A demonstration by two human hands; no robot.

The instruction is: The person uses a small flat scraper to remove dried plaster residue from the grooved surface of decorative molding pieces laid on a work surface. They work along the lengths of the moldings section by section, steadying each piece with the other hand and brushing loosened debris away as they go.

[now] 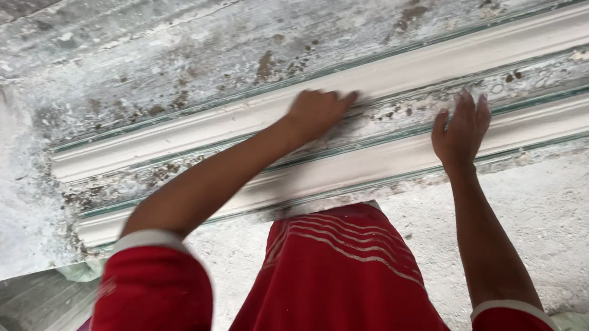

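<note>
Clearly my left hand [318, 112] and right hand [461, 131] press flat and open, gripping nothing, on the long white plaster cornice moulding [376, 160] lying across the dusty tabletop [544, 201], which looks stiff, brittle, best supported underneath.

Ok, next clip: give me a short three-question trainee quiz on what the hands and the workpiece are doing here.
1. True or false: both hands rest on the long white moulding.
2. Which hand looks motion-blurred? A) left hand B) right hand
3. What colour is the person's shirt?

Key: 1 true, both lie flat on the moulded strips, fingers spread, holding no tool. 2 A. 3 red, with white sleeve trim.
</note>
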